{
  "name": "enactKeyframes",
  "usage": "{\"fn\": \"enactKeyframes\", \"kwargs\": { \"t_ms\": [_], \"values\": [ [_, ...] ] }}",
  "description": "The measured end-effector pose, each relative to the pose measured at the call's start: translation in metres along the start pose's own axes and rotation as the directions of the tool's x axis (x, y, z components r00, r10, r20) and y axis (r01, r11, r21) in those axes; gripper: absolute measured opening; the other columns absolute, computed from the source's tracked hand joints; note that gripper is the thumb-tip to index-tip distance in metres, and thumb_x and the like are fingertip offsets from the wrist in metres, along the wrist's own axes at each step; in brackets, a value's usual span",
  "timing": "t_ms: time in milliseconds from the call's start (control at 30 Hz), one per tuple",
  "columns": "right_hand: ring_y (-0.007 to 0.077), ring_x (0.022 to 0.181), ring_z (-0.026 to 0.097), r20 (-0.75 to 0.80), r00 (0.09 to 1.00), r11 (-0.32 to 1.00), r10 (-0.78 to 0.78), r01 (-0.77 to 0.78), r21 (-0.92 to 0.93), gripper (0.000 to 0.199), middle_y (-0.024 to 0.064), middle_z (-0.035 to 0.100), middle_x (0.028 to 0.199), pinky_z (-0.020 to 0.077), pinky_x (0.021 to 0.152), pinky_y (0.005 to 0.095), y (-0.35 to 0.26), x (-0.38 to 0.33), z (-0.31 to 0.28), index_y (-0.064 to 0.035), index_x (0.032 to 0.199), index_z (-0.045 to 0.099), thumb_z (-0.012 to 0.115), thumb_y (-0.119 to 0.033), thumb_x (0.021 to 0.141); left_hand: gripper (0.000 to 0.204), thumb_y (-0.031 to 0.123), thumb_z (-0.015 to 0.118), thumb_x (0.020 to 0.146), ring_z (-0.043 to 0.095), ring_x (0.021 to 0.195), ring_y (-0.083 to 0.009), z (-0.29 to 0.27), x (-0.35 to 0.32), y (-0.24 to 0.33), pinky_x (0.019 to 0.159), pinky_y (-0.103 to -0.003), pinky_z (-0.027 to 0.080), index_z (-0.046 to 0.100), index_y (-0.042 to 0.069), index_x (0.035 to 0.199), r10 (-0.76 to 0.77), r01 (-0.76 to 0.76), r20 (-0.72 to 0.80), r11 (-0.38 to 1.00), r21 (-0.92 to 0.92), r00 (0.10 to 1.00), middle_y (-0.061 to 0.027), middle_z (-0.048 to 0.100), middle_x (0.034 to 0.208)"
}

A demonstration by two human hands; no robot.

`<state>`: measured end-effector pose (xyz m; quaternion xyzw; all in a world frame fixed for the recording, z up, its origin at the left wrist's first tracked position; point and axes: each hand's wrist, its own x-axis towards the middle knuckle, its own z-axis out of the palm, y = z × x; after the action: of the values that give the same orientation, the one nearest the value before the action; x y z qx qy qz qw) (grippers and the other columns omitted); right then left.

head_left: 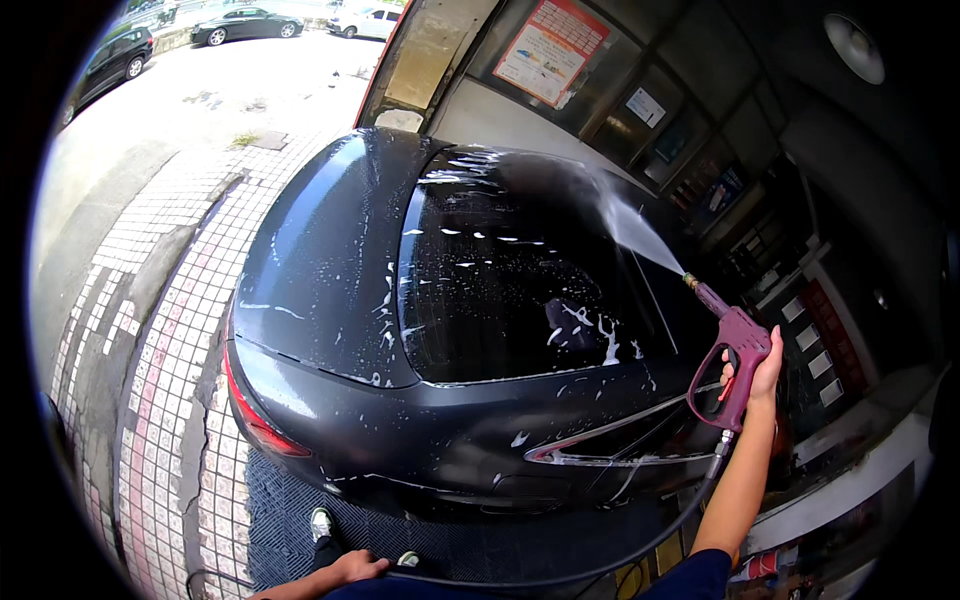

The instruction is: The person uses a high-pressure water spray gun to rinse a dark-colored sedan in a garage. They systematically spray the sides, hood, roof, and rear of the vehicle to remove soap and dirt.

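Note:
My right hand [766, 366] is closed round the grip of a maroon pressure washer gun [738, 345], its fingers on the trigger side. From the brass nozzle a white fan of water [632, 222] sprays up and left over the dark car [440, 415]. Streaks and flecks of foam dot its rear window [500, 290], trunk lid [320, 255] and side. Low in the picture, my left hand [358, 566] is closed on the black hose [480, 579], which curves up to the bottom of the gun.
Under the car's near side lies a dark ribbed mat [290, 525], where my shoes show. White tiled paving [165, 420] with a crack runs along the left. Several parked cars [247, 26] stand outside. Beyond the car is a wall with a red-and-white poster [550, 50]; a lamp [854, 48] hangs upper right.

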<state>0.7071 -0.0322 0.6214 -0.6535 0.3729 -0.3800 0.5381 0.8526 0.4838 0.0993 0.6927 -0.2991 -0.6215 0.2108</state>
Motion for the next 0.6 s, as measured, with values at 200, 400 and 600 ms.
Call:
{"fn": "enactKeyframes", "kwargs": {
  "t_ms": [200, 400, 600],
  "values": [
    [0.0221, 0.043, 0.053, -0.017, 1.0, 1.0, 0.02, -0.02, -0.005, 0.088, 0.0091, 0.061, 0.066, 0.0457, 0.039, 0.0366, -0.017, -0.007, 0.059, -0.0042, 0.096, 0.065, 0.022, -0.081, 0.094, 0.075, 0.063, 0.038, 0.097, 0.068, 0.107, -0.0428, -0.055, -0.018, -0.032, 0.098, -0.048, 0.051, 0.075, -0.001, 0.106, 0.058, -0.06, 0.048, 0.997, 0.042, 0.997, -0.0289, 0.072, 0.106],
    [0.023, 0.04, 0.051, -0.052, 0.995, 0.996, 0.087, -0.088, -0.01, 0.09, 0.0094, 0.059, 0.063, 0.0455, 0.039, 0.0367, -0.031, -0.022, 0.094, -0.0028, 0.091, 0.064, 0.02, -0.082, 0.093, 0.068, 0.06, 0.045, 0.098, 0.069, 0.104, -0.0391, -0.118, -0.08, -0.014, 0.096, -0.044, 0.052, 0.077, 0.0, 0.103, 0.067, -0.066, -0.064, 0.998, 0.013, 0.996, -0.0242, 0.074, 0.1],
    [0.0227, 0.042, 0.052, -0.006, 0.99, 0.99, 0.138, -0.138, -0.007, 0.088, 0.013, 0.063, 0.073, 0.0465, 0.04, 0.0363, -0.03, -0.06, 0.099, -0.0034, 0.109, 0.063, 0.024, -0.08, 0.095, 0.068, 0.059, 0.044, 0.098, 0.069, 0.099, -0.042, -0.129, -0.075, 0.016, 0.094, -0.046, 0.053, 0.077, -0.001, 0.094, 0.134, -0.135, 0.022, 0.988, 0.076, 0.991, -0.027, 0.073, 0.096]
  ]
}}
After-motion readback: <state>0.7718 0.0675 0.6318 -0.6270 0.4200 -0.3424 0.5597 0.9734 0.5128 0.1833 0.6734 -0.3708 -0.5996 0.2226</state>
